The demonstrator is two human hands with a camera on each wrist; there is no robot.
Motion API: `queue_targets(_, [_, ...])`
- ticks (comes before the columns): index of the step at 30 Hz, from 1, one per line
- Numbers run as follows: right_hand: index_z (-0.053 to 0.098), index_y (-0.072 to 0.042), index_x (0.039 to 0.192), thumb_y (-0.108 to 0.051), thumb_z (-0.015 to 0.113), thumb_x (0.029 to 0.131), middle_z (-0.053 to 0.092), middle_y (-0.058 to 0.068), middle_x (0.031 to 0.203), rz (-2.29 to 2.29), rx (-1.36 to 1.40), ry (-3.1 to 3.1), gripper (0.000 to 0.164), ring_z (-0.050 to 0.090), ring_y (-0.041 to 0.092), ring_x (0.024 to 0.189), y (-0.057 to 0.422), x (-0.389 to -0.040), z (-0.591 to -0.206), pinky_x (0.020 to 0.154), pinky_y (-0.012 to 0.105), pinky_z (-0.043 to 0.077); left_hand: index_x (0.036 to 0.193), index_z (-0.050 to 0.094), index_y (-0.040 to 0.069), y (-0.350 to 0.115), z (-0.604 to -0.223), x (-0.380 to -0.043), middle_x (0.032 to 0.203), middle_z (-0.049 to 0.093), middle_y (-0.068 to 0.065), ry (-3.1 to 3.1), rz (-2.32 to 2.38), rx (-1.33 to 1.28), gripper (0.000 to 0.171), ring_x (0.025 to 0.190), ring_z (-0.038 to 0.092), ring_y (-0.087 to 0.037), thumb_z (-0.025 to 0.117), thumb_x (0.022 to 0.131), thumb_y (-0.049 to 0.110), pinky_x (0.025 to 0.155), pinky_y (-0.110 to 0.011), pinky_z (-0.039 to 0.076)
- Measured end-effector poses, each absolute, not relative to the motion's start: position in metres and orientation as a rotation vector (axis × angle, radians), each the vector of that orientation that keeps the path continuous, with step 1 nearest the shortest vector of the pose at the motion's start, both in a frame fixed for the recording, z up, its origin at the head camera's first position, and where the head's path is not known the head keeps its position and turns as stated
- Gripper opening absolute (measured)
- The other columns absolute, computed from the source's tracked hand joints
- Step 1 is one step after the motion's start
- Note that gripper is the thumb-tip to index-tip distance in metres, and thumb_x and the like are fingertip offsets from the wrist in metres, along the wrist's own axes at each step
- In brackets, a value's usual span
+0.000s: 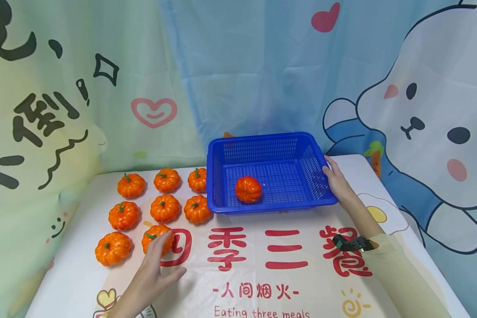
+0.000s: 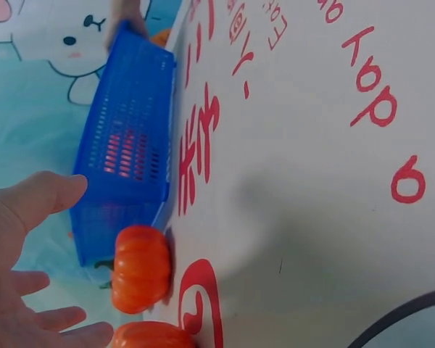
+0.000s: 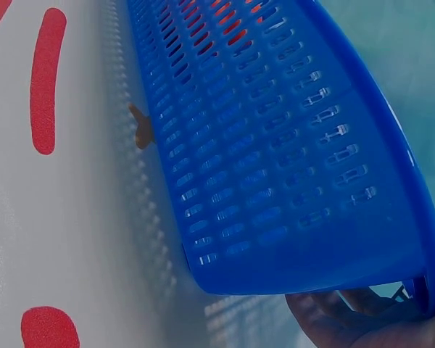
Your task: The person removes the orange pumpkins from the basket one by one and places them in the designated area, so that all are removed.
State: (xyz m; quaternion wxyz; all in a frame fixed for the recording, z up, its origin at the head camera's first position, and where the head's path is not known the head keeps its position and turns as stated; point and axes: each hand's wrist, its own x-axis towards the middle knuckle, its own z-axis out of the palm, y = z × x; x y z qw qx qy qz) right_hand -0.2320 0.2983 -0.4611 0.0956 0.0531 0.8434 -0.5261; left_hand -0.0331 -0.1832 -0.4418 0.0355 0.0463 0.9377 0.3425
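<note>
My right hand [image 1: 339, 183] grips the right end of a blue plastic basket [image 1: 270, 208]; the right wrist view shows the fingers [image 3: 326, 319] curled under its rim. A single orange toy pumpkin [image 1: 248, 190] lies inside the basket, toward the front left. My left hand [image 1: 153, 269] is held over the table with fingers spread and nothing in them. Its fingertips overlap the nearest pumpkin [image 1: 154, 230] in the head view. In the left wrist view, the thumb and fingers stand apart, with a pumpkin [image 2: 141, 268] beyond them beside the basket.
Several more pumpkins stand in rows left of the basket, among them a front-left one [image 1: 113, 248] and a back one [image 1: 167, 180]. The white table [image 1: 71, 265] carries a printed cloth with red characters. A cartoon curtain [image 1: 254, 88] hangs behind.
</note>
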Motion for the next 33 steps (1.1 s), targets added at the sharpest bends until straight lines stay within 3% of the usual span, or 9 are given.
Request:
queue_targets(15, [-0.011, -0.029, 0.155, -0.045, 0.015, 0.104, -0.004, 0.016, 0.164, -1.563, 0.154, 2.494, 0.059, -0.001, 0.046, 0.149, 0.298, -0.232, -0.461, 0.113, 0.073, 0.004, 0.148, 0.031, 0.016, -0.176, -0.447, -0.032, 0.145, 0.037, -0.012, 2.776, 1.082, 0.071, 0.088, 0.127, 0.047, -0.031, 0.082, 0.077, 0.029, 0.1, -0.052, 0.049])
queue_targets(20, [-0.011, -0.029, 0.156, -0.045, 0.015, 0.104, -0.004, 0.016, 0.164, -1.559, 0.164, 2.494, 0.059, 0.0, 0.047, 0.149, 0.298, -0.233, -0.462, 0.113, 0.073, 0.005, 0.147, 0.032, 0.012, -0.173, -0.45, -0.03, 0.145, 0.038, -0.014, 2.78, 1.094, 0.117, 0.087, 0.129, 0.047, -0.034, 0.081, 0.078, 0.03, 0.103, -0.055, 0.046])
queue_targets(33, [-0.01, -0.025, 0.156, -0.044, 0.015, 0.105, -0.004, 0.017, 0.164, -1.566, 0.147, 2.503, 0.06, 0.0, 0.047, 0.149, 0.298, -0.231, -0.462, 0.113, 0.072, 0.005, 0.15, 0.031, 0.016, -0.168, -0.451, -0.03, 0.148, 0.037, -0.015, 2.702, 1.107, 0.078, 0.087, 0.133, 0.045, -0.036, 0.08, 0.079, 0.033, 0.105, -0.056, 0.044])
